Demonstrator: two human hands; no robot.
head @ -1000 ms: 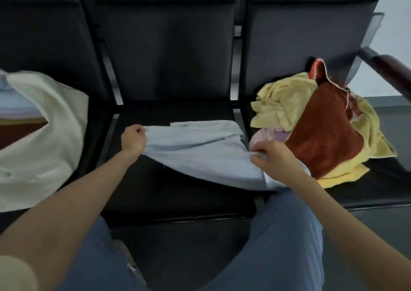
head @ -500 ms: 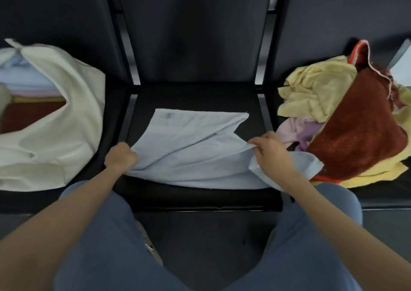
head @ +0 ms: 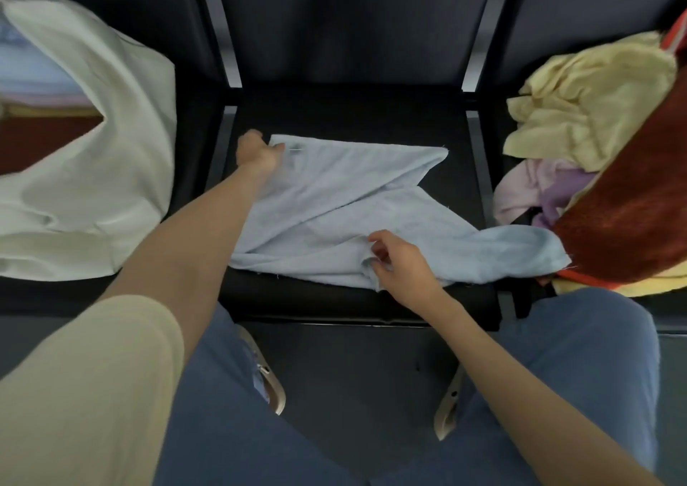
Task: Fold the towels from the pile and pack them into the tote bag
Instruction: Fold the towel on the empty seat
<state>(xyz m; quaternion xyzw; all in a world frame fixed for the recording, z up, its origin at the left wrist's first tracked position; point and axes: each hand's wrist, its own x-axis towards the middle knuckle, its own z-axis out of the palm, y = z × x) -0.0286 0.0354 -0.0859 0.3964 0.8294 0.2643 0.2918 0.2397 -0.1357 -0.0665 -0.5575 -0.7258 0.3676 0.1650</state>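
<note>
On the middle black seat (head: pixel 353 114), one pale blue cloth towel (head: pixel 334 203) is spread flatter than before. The left hand (head: pixel 258 153), moved from the near corner, pinches the far left corner; the right hand (head: pixel 403 262) pinches the near edge. One cream tote bag (head: pixel 122 173) lies left, one towel pile (head: pixel 594 132) right.

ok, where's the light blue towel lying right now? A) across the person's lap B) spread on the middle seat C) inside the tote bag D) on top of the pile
B: the light blue towel lies spread on the middle seat, the left hand holding its far corner and the right hand pinching its near edge.
</note>
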